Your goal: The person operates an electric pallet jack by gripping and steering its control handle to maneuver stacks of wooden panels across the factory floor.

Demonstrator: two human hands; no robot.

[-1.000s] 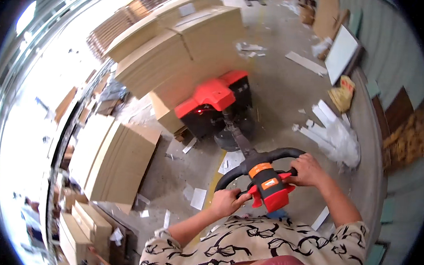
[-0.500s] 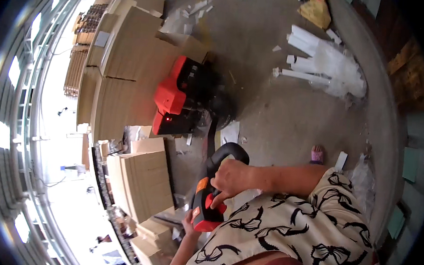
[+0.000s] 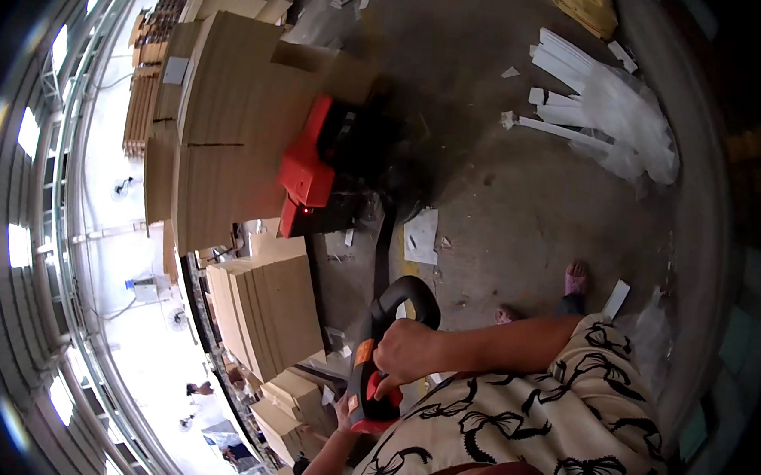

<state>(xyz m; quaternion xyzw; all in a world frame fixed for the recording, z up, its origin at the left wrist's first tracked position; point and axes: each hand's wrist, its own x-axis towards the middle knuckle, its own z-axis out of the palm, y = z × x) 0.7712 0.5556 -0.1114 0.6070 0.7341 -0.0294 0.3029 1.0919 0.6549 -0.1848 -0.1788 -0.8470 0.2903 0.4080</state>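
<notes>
My right hand (image 3: pixel 406 352) is closed around the grip of a black and red control handle (image 3: pixel 361 383), with its thumb by the red part. This looped handle joins a dark shaft (image 3: pixel 384 246) that leads to a red and black electric pallet truck (image 3: pixel 308 178). At the handle's near left end, my left hand (image 3: pixel 343 414) is against its side, and the fingers are mostly hidden behind it. A tall stack of flat cardboard (image 3: pixel 231 135) stands just beyond the truck, on its left.
Left of the handle are a smaller cardboard stack (image 3: pixel 269 309) and cartons (image 3: pixel 290 405). White strips in clear plastic wrap (image 3: pixel 610 120) lie on the floor at the right. A yellow sack (image 3: pixel 586 12) is farther off. White scraps (image 3: pixel 421 236) lie beside the shaft.
The view has shifted a little, and a second foot now shows beside the first. Both hands stay at the handle, with the right still gripping it.
</notes>
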